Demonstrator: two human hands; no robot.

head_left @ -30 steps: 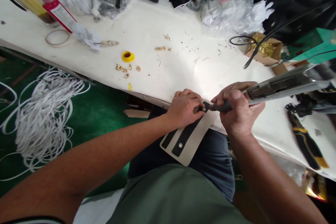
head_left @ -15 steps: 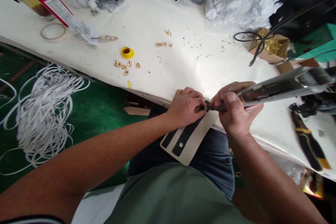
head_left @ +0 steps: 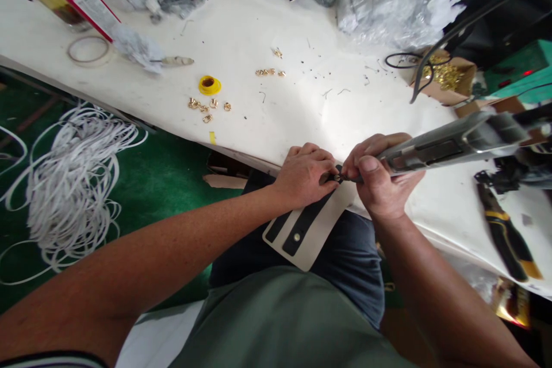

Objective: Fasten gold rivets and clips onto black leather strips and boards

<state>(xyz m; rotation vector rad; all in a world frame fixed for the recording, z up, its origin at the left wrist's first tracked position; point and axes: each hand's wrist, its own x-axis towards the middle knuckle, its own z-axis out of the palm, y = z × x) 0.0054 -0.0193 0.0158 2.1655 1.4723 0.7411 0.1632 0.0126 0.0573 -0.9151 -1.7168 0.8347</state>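
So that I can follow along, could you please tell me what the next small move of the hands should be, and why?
Perhaps hold the dark strip steady with the left hand and press the grey tool gently with the right hand, since its tip appears to meet the small metal fitting near the strip's upper end.

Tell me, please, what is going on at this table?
A person works with both hands at the edge of a white table. The left hand holds a beige piece with dark strips, and the right hand grips a grey tool. The tool's tip is close to the left fingers; whether it touches the strip is hard to tell. Small gold-coloured parts lie near a yellow roll.
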